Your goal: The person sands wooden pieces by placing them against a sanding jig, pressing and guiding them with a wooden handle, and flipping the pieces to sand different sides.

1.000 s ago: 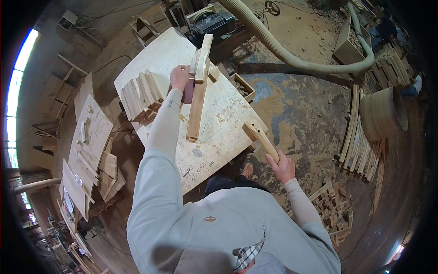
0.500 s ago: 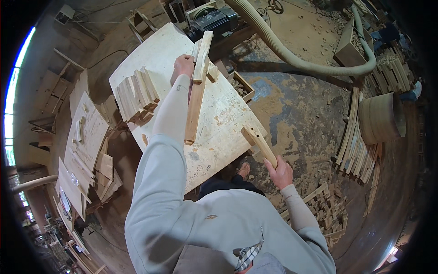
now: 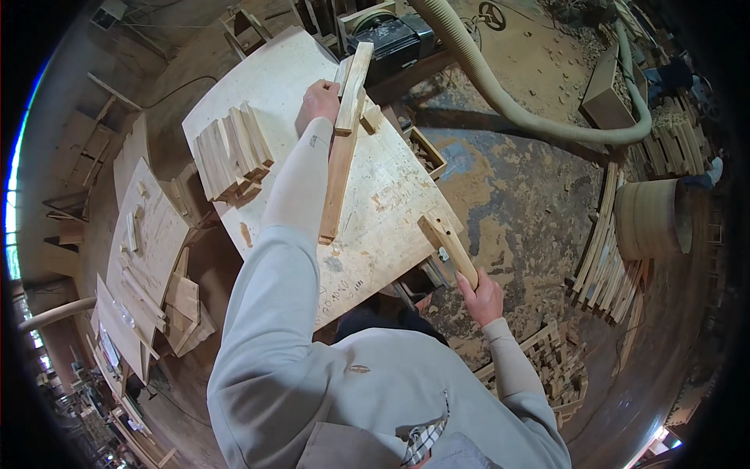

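My left hand [image 3: 320, 103] reaches far over the pale tabletop [image 3: 375, 227], its fingers curled at the left edge of a short curved wooden piece [image 3: 356, 86]. That piece lies along the upper part of a long brown wooden board [image 3: 337, 187], and a small wooden block [image 3: 371, 119] sticks out on their right. Past the table's right edge, my right hand [image 3: 483, 298] is closed around the lower end of a pale wooden bar [image 3: 453, 246]. The bar slants up and left, with small dark holes near its upper end. What lies under my left fingers is partly hidden.
A stack of wooden pieces [image 3: 233, 148] lies on the table's left side. Behind stands a dark motor [image 3: 391, 41], with a thick ribbed hose [image 3: 484, 86] curving right. Long strips [image 3: 598, 258] and a round drum [image 3: 647, 219] stand at right; a crate of offcuts [image 3: 558, 363] is low right.
The view has shifted slightly. Both hands keep their holds, with the bar in my right hand at nearly the same slant. My foot below the table edge is no longer seen.
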`<state>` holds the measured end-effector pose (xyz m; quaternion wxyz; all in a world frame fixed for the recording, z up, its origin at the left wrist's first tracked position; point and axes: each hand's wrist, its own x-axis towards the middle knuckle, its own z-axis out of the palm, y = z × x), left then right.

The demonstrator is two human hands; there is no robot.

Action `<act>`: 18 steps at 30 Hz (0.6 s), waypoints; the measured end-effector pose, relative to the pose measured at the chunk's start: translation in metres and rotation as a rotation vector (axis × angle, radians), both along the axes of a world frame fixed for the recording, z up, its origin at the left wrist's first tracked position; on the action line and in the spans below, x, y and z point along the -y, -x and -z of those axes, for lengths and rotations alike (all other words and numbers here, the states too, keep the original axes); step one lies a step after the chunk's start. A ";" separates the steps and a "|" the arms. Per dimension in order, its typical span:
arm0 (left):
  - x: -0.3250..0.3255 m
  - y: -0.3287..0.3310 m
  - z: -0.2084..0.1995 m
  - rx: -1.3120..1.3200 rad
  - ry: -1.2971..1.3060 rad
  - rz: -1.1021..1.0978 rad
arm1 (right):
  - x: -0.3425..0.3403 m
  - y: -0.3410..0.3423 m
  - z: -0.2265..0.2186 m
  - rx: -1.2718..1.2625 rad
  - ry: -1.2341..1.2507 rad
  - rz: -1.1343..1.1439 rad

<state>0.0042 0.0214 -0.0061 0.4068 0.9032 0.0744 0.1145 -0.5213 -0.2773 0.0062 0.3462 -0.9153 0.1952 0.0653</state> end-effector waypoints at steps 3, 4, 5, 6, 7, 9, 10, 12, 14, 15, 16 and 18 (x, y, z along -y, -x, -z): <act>0.017 0.002 0.006 0.030 0.009 0.024 | 0.004 0.003 0.013 0.013 0.083 0.008; 0.018 0.002 0.006 0.012 0.030 0.018 | 0.004 0.004 0.017 0.018 0.090 0.009; 0.020 0.003 0.007 0.017 0.037 0.019 | 0.004 0.004 0.020 0.022 0.085 0.019; 0.022 0.002 0.007 0.049 0.058 0.018 | 0.004 0.005 0.023 0.026 0.082 0.030; 0.021 0.002 0.008 0.081 0.077 0.014 | 0.004 0.005 0.026 0.033 0.085 0.029; 0.018 -0.001 0.007 0.109 0.062 0.011 | 0.004 0.004 0.031 0.022 0.090 0.020; 0.020 -0.002 0.008 0.130 0.045 0.011 | 0.004 0.005 0.032 0.028 0.096 0.024; 0.025 -0.001 0.011 0.142 0.038 0.009 | 0.004 0.007 0.034 0.041 0.079 0.033; 0.019 -0.005 0.016 0.161 0.024 -0.010 | 0.002 0.009 0.037 0.050 0.078 0.031; 0.018 -0.007 0.014 0.177 0.006 -0.016 | 0.002 0.008 0.036 0.053 0.071 0.033; 0.019 -0.007 0.016 0.184 -0.007 -0.016 | 0.001 0.009 0.033 0.056 0.075 0.035; 0.014 -0.007 0.018 0.163 -0.011 -0.013 | -0.001 0.009 0.026 0.084 -0.006 0.040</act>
